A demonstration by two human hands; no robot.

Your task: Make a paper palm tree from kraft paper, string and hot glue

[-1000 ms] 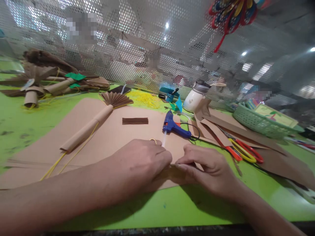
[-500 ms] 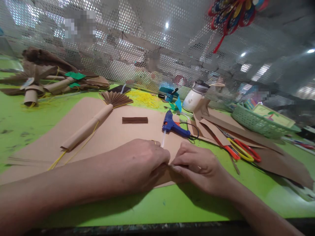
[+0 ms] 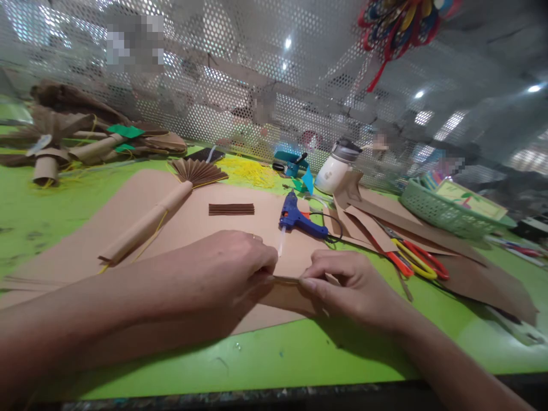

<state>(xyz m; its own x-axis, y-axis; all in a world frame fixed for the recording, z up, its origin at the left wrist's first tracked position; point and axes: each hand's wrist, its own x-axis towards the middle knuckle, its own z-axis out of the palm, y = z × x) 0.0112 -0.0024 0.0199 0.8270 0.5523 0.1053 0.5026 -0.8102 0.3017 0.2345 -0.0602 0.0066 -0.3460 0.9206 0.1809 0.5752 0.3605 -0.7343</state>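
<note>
Between my two hands a piece of brown paper [image 3: 287,290] is stretched, its upper edge folded over. My left hand [image 3: 240,262] pinches that edge on one side, with its fingertips partly hidden behind the hand. On the other side my right hand [image 3: 342,285] grips it between thumb and forefinger. Just beyond my fingers lies a blue hot glue gun [image 3: 293,214] with a glue stick in its back. A small pleated strip of brown paper [image 3: 231,209] rests on the large brown paper sheets [image 3: 171,240]. Left of it is a rolled paper tube [image 3: 145,225] with a fanned paper end.
Scissors [image 3: 415,260] and brown paper scraps [image 3: 479,279] lie on the right, near a green basket [image 3: 454,211]. A white bottle [image 3: 334,171] and yellow raffia strands [image 3: 248,171] stand at the back. Finished-looking paper pieces [image 3: 47,165] lie far left on the green table [image 3: 257,359].
My left hand has moved left along the paper's edge, away from my right hand, so the folded edge between them now shows. My right hand keeps its pinch.
</note>
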